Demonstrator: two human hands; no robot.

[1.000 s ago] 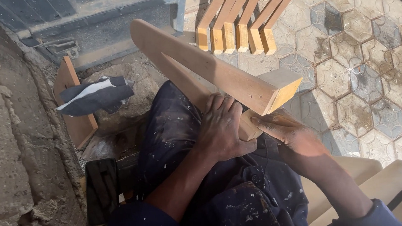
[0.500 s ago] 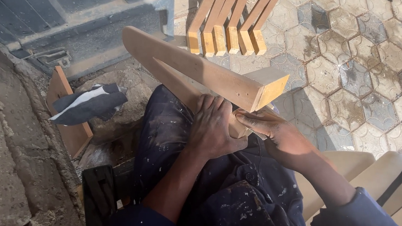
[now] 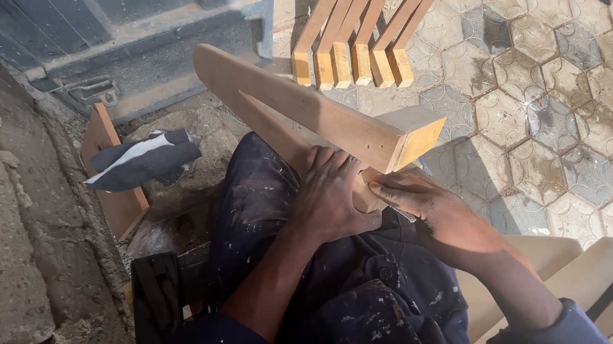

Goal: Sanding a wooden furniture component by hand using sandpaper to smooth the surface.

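Observation:
A forked wooden piece (image 3: 316, 114) of two tapered legs joined at the far end rests across my lap, its square cut end pointing right. My left hand (image 3: 335, 195) lies flat over the lower leg and presses it against my thigh in dark paint-spattered trousers (image 3: 264, 199). My right hand (image 3: 432, 208) touches the same lower leg just right of the left hand, fingers closed against the wood. Whether it holds a small tool or paper I cannot tell.
Several similar wooden legs (image 3: 354, 45) lean ahead on the hexagon-tiled floor (image 3: 558, 108). A rough stone wall (image 3: 1, 227) runs along the left, with a board (image 3: 113, 177) and a dark cloth (image 3: 142, 160). Pale curved wooden parts (image 3: 607, 284) lie at lower right. A dark metal door (image 3: 118, 40) is ahead.
The view shifted slightly and the wooden piece moved a little left. My right hand slid a little along the lower leg; the left hand stays pressed on it.

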